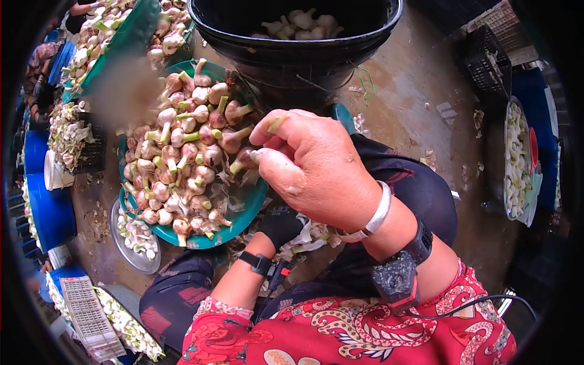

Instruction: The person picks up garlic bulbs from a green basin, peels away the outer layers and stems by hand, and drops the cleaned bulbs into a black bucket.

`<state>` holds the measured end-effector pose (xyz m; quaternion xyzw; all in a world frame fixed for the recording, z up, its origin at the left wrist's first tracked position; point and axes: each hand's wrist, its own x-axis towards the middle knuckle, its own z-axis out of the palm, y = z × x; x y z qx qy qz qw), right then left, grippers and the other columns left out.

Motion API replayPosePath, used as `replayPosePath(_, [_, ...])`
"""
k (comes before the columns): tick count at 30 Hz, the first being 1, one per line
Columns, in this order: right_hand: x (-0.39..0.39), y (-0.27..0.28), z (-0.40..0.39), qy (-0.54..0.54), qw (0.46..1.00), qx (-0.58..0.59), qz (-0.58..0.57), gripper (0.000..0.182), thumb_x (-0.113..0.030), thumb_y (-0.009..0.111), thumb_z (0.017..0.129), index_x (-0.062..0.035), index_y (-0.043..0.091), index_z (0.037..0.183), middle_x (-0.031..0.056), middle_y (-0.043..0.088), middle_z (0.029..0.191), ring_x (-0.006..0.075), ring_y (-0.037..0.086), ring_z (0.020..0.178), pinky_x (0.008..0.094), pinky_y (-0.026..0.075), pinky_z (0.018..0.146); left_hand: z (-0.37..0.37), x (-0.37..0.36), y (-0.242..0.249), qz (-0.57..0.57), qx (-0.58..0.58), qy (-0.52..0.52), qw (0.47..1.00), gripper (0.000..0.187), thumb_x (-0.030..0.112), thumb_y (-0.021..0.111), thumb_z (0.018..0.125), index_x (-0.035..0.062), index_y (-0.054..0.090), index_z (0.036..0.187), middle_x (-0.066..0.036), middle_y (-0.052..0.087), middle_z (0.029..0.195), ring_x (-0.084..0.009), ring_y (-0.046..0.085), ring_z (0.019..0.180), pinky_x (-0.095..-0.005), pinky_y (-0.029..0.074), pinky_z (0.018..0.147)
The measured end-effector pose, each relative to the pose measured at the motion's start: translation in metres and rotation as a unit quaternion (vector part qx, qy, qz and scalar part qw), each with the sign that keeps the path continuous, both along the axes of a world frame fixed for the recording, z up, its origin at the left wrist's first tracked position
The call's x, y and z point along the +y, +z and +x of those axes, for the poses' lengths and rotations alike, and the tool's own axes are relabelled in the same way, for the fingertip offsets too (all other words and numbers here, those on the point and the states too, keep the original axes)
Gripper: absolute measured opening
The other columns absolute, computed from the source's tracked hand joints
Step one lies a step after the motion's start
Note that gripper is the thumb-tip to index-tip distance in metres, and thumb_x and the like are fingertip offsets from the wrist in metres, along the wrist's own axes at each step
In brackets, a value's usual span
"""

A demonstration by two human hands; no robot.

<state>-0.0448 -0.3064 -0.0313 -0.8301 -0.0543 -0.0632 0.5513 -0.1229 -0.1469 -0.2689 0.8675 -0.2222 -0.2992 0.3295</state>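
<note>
My right hand [319,155] is bare, with a pale bangle at the wrist, over the right edge of the garlic pile. Its fingers are curled towards the thumb; what they hold, if anything, I cannot make out. A garlic bulb [243,159] lies just beside the thumb tip. Below it, my left hand [283,226] is in a dark glove near the basin's lower right rim, its fingers hidden. Several garlic bulbs with cut stems [182,143] fill much of the green basin [252,210]. Loose skins [313,237] lie between my knees.
A black bucket [292,58] with white bulbs inside stands ahead. A clear dish of peeled cloves [137,237] sits left of the basin. Blue tubs [52,210] line the left side. At the right are a tray of garlic [516,161] and a black crate [490,64].
</note>
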Motion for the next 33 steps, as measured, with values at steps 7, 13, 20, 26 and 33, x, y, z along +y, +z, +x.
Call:
replayPosePath(7, [0.002,0.007,-0.004,-0.033,0.996,0.020,0.080,0.011,-0.002,0.054,0.084,0.0018,0.063,0.088,0.0079,0.061,0.073,0.0158,0.059,0.065,0.0289,0.048,0.062,0.105,0.042,0.065,0.062,-0.059,0.067,0.994,0.066,0.018,0.061,0.079,0.0069,0.038,0.140,-0.024,0.052,0.129,-0.0383,0.051,0.118,-0.0433,0.040,0.100])
replayPosePath(13, [0.004,0.000,0.000,-0.037,0.995,0.012,0.089,0.011,-0.007,0.058,0.089,0.0020,0.065,0.087,0.0048,0.064,0.074,0.0090,0.058,0.066,0.0251,0.048,0.060,0.092,0.050,0.036,0.070,-0.062,0.233,0.968,0.046,0.010,0.055,0.084,0.0024,0.052,0.129,-0.020,0.058,0.123,-0.0345,0.057,0.111,-0.0389,0.045,0.094])
replayPosePath(20, [0.016,-0.008,0.004,-0.045,0.994,0.080,0.061,0.022,-0.015,0.063,0.083,-0.0010,0.064,0.100,0.0063,0.063,0.081,0.0121,0.060,0.069,0.0269,0.050,0.061,0.075,0.075,0.125,-0.440,0.202,0.279,0.829,0.035,0.006,0.055,0.087,-0.0006,0.054,0.122,-0.011,0.059,0.122,-0.0198,0.059,0.108,-0.0315,0.046,0.094])
replayPosePath(26, [0.044,-0.008,-0.009,0.181,0.754,0.414,0.476,0.049,-0.022,0.063,0.083,-0.0018,0.048,0.126,0.0099,0.061,0.101,0.0149,0.062,0.072,0.0263,0.054,0.057,0.045,0.099,0.206,-0.312,-0.030,0.223,0.923,0.041,-0.003,0.068,0.078,0.0028,0.061,0.119,-0.010,0.060,0.122,-0.0225,0.059,0.110,-0.0327,0.048,0.093])
replayPosePath(33, [0.078,-0.010,-0.004,0.180,0.819,0.265,0.476,0.047,-0.001,0.066,0.078,-0.0043,0.053,0.124,0.0066,0.062,0.092,0.0146,0.064,0.075,0.0257,0.055,0.061,0.026,0.102,0.282,-0.482,0.212,0.325,0.785,0.069,0.003,0.063,0.085,0.0059,0.030,0.145,-0.015,0.049,0.133,-0.0268,0.055,0.116,-0.0401,0.053,0.090])
